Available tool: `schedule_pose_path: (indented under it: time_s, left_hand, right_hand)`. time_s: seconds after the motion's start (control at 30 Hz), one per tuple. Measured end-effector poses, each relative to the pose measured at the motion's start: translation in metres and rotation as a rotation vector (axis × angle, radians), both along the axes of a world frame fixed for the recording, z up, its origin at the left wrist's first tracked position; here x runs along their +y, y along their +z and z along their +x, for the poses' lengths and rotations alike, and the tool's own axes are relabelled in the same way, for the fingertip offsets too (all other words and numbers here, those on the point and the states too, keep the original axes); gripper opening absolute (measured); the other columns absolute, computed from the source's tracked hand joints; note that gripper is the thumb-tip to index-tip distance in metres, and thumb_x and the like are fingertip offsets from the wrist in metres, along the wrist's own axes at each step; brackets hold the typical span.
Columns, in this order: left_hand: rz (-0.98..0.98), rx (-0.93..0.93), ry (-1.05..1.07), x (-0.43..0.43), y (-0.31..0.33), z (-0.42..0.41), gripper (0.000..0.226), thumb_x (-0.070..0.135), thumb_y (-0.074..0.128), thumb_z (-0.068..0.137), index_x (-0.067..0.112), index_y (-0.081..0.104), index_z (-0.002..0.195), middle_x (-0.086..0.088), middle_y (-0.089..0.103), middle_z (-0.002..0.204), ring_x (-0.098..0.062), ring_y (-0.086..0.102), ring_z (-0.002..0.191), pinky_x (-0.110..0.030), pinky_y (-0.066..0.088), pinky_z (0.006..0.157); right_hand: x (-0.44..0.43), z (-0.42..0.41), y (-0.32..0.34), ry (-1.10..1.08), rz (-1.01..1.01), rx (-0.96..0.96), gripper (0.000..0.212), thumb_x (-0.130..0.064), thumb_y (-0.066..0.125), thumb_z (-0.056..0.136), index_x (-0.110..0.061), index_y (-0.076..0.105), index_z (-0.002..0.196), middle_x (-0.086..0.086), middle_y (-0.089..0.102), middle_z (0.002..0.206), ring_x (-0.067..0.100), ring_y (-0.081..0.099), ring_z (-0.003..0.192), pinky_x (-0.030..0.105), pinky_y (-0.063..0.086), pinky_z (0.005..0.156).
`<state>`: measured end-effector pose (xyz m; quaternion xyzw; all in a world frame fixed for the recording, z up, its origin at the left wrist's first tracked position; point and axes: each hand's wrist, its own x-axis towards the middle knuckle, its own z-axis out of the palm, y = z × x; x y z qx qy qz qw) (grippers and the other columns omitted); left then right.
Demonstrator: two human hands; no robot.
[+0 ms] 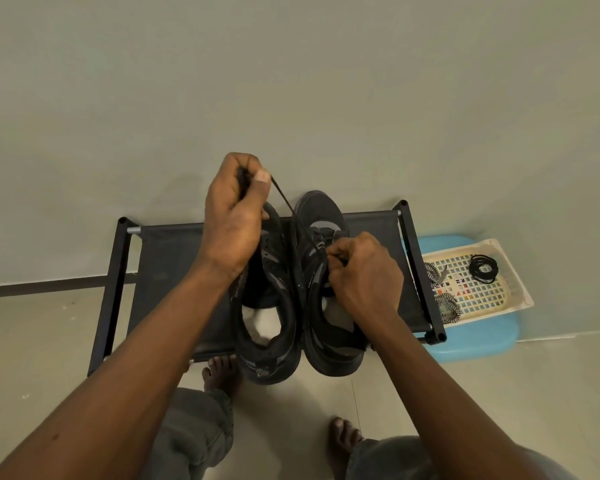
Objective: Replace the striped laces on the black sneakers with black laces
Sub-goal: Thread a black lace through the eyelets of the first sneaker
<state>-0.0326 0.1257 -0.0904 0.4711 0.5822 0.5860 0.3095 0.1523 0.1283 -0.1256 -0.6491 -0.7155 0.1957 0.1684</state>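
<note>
Between the left hand (234, 216) thumb and fingers, the black lace (284, 197) is pinched taut; its lower run descends to the right sneaker (321, 216), where right hand (364, 271) fingers pinch it.

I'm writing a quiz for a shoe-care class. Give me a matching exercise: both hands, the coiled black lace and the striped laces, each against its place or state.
1 left hand
2 right hand
3 coiled black lace
4 striped laces

A along the basket's left edge
B raised, pulling the threaded black lace taut
C pinching that lace at the right-hand sneaker's eyelets
D in the basket's far half

Pairs: 1-B, 2-C, 3-D, 4-A
</note>
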Motion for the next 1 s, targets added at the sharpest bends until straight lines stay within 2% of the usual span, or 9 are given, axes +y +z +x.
schedule_pose_path:
  time_s: [0.1,0.17,0.2,0.23,0.3,0.37,0.53,0.8,1.0]
  left_hand:
    - [-0.08,-0.258,0.004,0.003,0.002,0.009,0.013,0.013,0.044,0.108,0.016,0.048,0.096,-0.007,0.068,0.1,-0.003,0.045,0.05,-0.029,0.052,0.061]
    - [-0.186,-0.441,-0.018,0.003,0.002,0.016,0.017,0.013,0.041,0.109,0.018,0.046,0.094,-0.006,0.067,0.079,-0.006,0.039,0.044,-0.029,0.05,0.055]
    - [-0.234,-0.411,-0.015,0.003,-0.001,0.017,0.016,0.016,0.046,0.108,0.018,0.047,0.093,0.0,0.06,0.068,-0.008,0.039,0.045,-0.03,0.048,0.053]
    - [-0.275,-0.241,-0.017,0.004,-0.006,0.016,0.014,0.022,0.055,0.105,0.02,0.051,0.092,0.005,0.056,0.065,-0.009,0.043,0.048,-0.032,0.046,0.054]
    - [-0.332,0.318,-0.12,0.005,-0.016,0.012,0.013,0.035,0.07,0.094,0.03,0.058,0.092,0.011,0.062,0.074,-0.009,0.057,0.062,-0.033,0.05,0.063]
    - [-0.411,0.724,-0.262,0.003,-0.018,0.013,0.013,0.041,0.072,0.089,0.036,0.063,0.097,0.012,0.067,0.081,-0.011,0.064,0.075,-0.034,0.053,0.072]
    - [-0.451,0.994,-0.344,-0.001,-0.019,0.027,0.009,0.037,0.067,0.092,0.033,0.067,0.1,0.008,0.071,0.091,-0.022,0.068,0.09,-0.038,0.053,0.075]
    - [-0.464,1.033,-0.366,0.0,-0.022,0.022,0.009,0.038,0.062,0.087,0.029,0.061,0.087,0.008,0.065,0.078,-0.023,0.063,0.079,-0.034,0.043,0.068]
    - [-0.299,0.462,-0.028,0.004,-0.013,0.009,0.015,0.038,0.055,0.08,0.027,0.062,0.073,0.012,0.062,0.064,-0.003,0.057,0.06,-0.026,0.043,0.058]
  right_hand:
    - [0.0,-0.001,0.0,0.012,-0.021,0.001,0.01,-0.033,0.068,0.096,-0.032,0.078,0.099,-0.001,0.062,0.108,0.019,0.064,0.087,0.028,0.042,0.066]
    - [0.0,-0.001,0.0,0.013,-0.028,0.006,0.01,-0.032,0.068,0.096,-0.032,0.078,0.099,-0.001,0.062,0.108,0.02,0.064,0.089,0.028,0.041,0.067]
    - [0.001,0.0,0.0,0.011,-0.031,0.01,0.01,-0.032,0.068,0.096,-0.032,0.078,0.1,-0.001,0.063,0.109,0.02,0.064,0.09,0.028,0.041,0.068]
    - [0.001,0.0,0.0,0.008,-0.032,0.013,0.01,-0.031,0.068,0.095,-0.032,0.077,0.1,-0.002,0.063,0.109,0.02,0.064,0.091,0.028,0.041,0.068]
    - [0.001,0.001,-0.001,-0.006,-0.033,0.008,0.01,-0.032,0.069,0.095,-0.033,0.077,0.101,-0.002,0.063,0.108,0.019,0.064,0.092,0.028,0.041,0.069]
    - [0.001,-0.001,-0.002,-0.021,-0.034,0.01,0.009,-0.032,0.071,0.093,-0.033,0.076,0.1,-0.003,0.063,0.107,0.019,0.065,0.091,0.027,0.04,0.068]
    - [0.003,0.001,-0.004,-0.039,-0.055,0.053,0.01,-0.031,0.073,0.088,-0.033,0.073,0.098,-0.007,0.067,0.103,0.014,0.066,0.09,0.027,0.043,0.069]
    - [0.005,0.002,-0.004,-0.053,-0.053,0.035,0.027,-0.038,0.076,0.086,-0.029,0.069,0.111,-0.003,0.059,0.108,0.019,0.064,0.091,0.03,0.046,0.072]
    - [0.006,0.008,-0.004,-0.026,-0.05,0.019,0.038,-0.04,0.078,0.086,-0.024,0.067,0.119,0.002,0.057,0.113,0.021,0.062,0.091,0.03,0.047,0.076]
